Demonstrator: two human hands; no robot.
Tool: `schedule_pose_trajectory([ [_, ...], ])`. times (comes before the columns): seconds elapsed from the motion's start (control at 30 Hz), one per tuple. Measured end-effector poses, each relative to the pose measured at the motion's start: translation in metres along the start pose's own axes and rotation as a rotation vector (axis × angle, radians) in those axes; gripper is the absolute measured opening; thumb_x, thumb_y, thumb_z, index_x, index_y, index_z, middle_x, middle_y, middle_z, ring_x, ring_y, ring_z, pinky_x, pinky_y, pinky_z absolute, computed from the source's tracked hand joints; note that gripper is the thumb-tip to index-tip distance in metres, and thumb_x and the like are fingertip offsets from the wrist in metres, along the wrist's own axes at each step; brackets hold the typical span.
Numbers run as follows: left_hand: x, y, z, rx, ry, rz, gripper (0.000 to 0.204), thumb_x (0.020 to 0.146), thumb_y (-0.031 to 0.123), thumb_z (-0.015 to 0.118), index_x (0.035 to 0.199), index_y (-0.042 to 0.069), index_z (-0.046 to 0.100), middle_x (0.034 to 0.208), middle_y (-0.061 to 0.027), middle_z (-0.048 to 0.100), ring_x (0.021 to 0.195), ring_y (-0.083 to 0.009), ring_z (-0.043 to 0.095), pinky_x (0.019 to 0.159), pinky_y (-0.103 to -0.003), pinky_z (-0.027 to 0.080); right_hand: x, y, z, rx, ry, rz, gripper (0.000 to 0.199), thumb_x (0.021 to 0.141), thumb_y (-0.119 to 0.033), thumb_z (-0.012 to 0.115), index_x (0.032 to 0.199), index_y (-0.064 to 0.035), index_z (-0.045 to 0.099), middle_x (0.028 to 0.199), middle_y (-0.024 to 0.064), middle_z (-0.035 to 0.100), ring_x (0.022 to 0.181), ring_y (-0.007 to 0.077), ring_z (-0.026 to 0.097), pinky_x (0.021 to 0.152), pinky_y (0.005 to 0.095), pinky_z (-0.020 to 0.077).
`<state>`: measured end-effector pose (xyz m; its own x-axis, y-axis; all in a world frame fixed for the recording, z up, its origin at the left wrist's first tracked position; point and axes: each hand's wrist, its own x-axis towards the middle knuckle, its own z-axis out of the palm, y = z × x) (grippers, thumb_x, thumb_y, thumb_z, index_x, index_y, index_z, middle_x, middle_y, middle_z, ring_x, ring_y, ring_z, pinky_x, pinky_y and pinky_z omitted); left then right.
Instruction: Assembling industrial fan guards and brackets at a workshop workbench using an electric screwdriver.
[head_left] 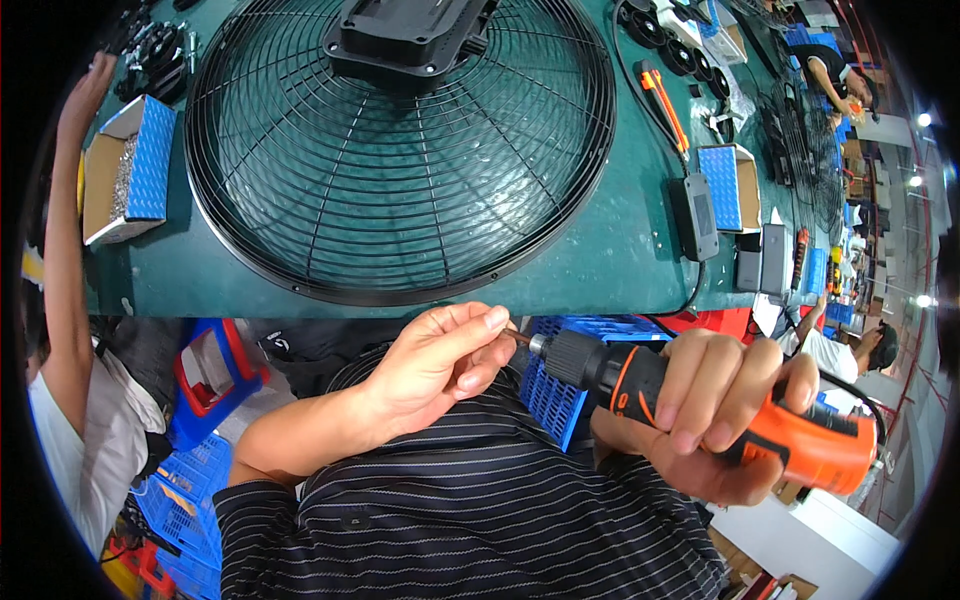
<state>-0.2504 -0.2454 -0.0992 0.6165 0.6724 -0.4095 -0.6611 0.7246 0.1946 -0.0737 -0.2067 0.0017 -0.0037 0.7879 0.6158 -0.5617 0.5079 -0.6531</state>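
Orange-and-black plastic electric screwdriver [632, 382], held in the right hand [722, 415], lies in front of the near edge of the green surface [635, 250], its chuck pointing left; the right fingers are wrapped around its body; the left hand [435, 360] meets its tip, thumb and forefinger pinched together at a thin reddish-brown piece [519, 337], though whether that is a bit or a screw I cannot tell; just beyond the hands, a large round black wire fan guard [392, 297] lies along the surface's near edge, bearing a black plastic housing [405, 45] on its far part; toward the surface's left edge stands an open blue-patterned cardboard box [150, 160] of small metal pieces, with another person's hand [98, 78] farther along that edge; right of the guard lie an orange-and-black cutter [664, 105], a black rectangular device with a cable [697, 215] and a second blue-patterned box [720, 185].
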Motion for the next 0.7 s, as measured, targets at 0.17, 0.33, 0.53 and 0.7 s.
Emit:
schedule_pose_trajectory([
  [0.17, 0.006, -0.002, 0.003, -0.063, 0.092, -0.085, 0.025, 0.104, 0.028, 0.052, 0.098, 0.005, 0.061, 0.081, -0.0007, 0.058, 0.055, -0.0051, 0.04, 0.049, -0.02, 0.034, -0.004, 0.006, -0.007, -0.062, -0.107, -0.033, 0.047, 0.088, -0.022, 0.072, 0.119, -0.0049, 0.041, 0.08, 0.0088, 0.061, 0.058, 0.0182, 0.063, 0.052, 0.0292, 0.0545],
  [0.33, 0.007, -0.003, -0.005, -0.326, -0.049, -0.073, 0.028, 0.102, 0.016, 0.052, 0.126, 0.002, 0.054, 0.103, -0.0037, 0.057, 0.066, -0.007, 0.047, 0.051, -0.02, 0.038, 0.0, 0.017, -0.012, -0.124, -0.137, -0.076, 0.049, 0.089, -0.026, 0.073, 0.119, -0.0044, 0.042, 0.079, 0.0086, 0.061, 0.057, 0.0185, 0.062, 0.053, 0.0292, 0.0547],
  [0.53, 0.006, -0.005, -0.016, -0.523, -0.146, -0.057, 0.041, 0.1, 0.007, 0.05, 0.141, 0.002, 0.045, 0.112, -0.0071, 0.059, 0.072, -0.009, 0.05, 0.055, -0.021, 0.04, 0.012, 0.033, -0.017, -0.09, -0.163, 0.025, 0.05, 0.088, -0.026, 0.072, 0.12, -0.004, 0.041, 0.08, 0.0081, 0.06, 0.057, 0.0174, 0.061, 0.052, 0.029, 0.0529],
  [0.7, 0.006, -0.01, -0.022, -0.614, -0.194, -0.077, 0.044, 0.1, 0.003, 0.047, 0.143, 0.005, 0.045, 0.128, -0.0096, 0.058, 0.074, -0.0116, 0.05, 0.058, -0.023, 0.041, 0.021, 0.04, -0.022, -0.048, -0.186, 0.155, 0.048, 0.091, -0.027, 0.068, 0.122, -0.0066, 0.038, 0.083, 0.0077, 0.058, 0.055, 0.0165, 0.06, 0.051, 0.0294, 0.0514],
])
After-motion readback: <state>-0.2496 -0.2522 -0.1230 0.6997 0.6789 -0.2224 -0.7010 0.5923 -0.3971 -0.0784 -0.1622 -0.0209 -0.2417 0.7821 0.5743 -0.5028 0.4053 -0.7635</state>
